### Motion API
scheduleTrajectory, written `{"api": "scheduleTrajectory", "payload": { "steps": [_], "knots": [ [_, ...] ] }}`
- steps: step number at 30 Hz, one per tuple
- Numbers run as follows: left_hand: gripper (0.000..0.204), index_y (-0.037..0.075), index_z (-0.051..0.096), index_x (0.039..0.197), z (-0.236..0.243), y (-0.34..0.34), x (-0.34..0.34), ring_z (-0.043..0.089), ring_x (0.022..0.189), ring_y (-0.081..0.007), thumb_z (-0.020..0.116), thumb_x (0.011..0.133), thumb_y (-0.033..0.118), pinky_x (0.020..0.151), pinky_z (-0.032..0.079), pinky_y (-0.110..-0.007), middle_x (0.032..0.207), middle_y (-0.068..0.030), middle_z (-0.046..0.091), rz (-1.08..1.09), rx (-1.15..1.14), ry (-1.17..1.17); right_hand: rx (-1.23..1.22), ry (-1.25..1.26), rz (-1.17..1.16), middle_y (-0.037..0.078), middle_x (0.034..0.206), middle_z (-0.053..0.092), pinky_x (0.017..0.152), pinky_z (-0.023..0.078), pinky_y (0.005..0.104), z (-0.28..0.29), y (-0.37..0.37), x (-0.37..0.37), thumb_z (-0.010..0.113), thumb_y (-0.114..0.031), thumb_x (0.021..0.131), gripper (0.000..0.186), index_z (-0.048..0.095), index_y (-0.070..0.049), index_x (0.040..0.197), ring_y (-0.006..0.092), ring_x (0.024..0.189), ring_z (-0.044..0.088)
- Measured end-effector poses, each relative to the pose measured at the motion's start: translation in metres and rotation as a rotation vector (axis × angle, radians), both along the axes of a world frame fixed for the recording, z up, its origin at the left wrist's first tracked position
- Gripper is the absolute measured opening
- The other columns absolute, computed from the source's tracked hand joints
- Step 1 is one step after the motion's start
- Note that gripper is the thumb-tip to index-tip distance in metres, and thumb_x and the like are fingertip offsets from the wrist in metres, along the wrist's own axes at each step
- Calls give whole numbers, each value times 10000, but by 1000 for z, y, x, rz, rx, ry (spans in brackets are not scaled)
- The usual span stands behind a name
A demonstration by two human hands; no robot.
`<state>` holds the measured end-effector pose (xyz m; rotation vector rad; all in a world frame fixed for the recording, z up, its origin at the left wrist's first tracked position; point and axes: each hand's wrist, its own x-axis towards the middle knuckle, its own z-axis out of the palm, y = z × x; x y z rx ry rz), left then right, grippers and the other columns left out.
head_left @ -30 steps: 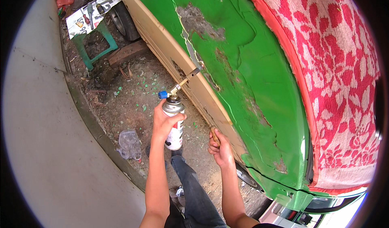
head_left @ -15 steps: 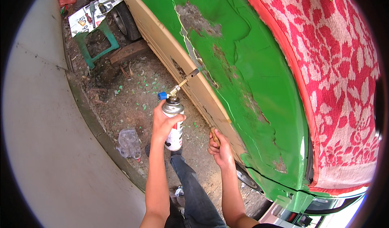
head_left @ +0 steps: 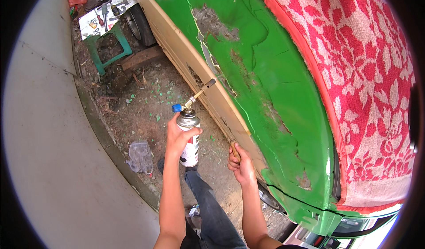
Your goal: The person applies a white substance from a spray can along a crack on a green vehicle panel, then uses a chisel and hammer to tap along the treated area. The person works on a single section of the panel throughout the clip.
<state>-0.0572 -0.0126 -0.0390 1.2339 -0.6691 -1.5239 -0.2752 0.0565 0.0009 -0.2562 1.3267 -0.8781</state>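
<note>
My left hand (head_left: 176, 138) is wrapped around a blowtorch (head_left: 189, 147), a white gas can with a brass nozzle and a blue knob. The torch's dark tip points up and right, in front of the beige lower side of a green car body (head_left: 283, 94); no flame shows. Closed around a short wooden handle (head_left: 235, 152) is my right hand (head_left: 242, 162). The tool's thin far end points toward the beige sill panel (head_left: 212, 111); its kind is unclear. Rough grey-brown patches and cracked edges mark the green paint.
A red-and-pink floral cloth (head_left: 367, 98) covers the car's upper right. A green stool (head_left: 108, 49) stands near a wheel (head_left: 141, 25), under a white board (head_left: 104, 16) with hand tools. A pale wall (head_left: 48, 129) runs along the left. A crumpled plastic bag (head_left: 141, 157) and green paint flakes lie on the ground.
The view has shifted slightly. The torch's tip sits a little lower and to the left in the picture; both hands keep the same hold.
</note>
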Motion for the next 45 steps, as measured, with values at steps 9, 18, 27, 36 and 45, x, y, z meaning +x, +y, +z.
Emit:
{"api": "scheduleTrajectory", "payload": {
  "steps": [9,18,27,36,45],
  "knots": [
    [426,4,601,1009,-2,-3,1,645,700,-158,747,613,60,683,509,-306,824,-72,677,8,-8,-8,-6,-11,-6,-57,573,355,419,184,224,0,-1,-1,509,-346,1018,300,522,-65,911,35,430,223],
    [425,4,594,991,-5,-9,4,644,696,-148,782,616,69,667,516,-301,820,-70,680,21,-24,21,-9,-5,-6,-59,573,355,418,184,221,-1,-3,1,509,-353,1018,304,520,-69,911,36,429,223],
    [398,19,599,982,-2,-16,6,642,710,-164,738,611,62,689,507,-308,820,-67,668,15,-8,-17,-6,-6,-11,-61,573,357,421,190,224,-3,-7,1,517,-360,1015,307,520,-69,915,34,427,222],
    [403,6,587,989,0,-23,10,652,686,-153,755,629,73,652,518,-299,794,-77,678,10,-21,20,-4,4,-20,-58,572,358,422,195,225,-2,-12,3,523,-357,1011,310,524,-64,909,37,427,222],
    [396,19,604,973,2,-27,13,640,700,-160,742,605,67,677,502,-305,809,-66,669,9,-3,-18,1,2,-22,-54,578,361,422,193,227,-4,-14,5,518,-354,1013,313,518,-58,911,38,431,222]
  ]
}}
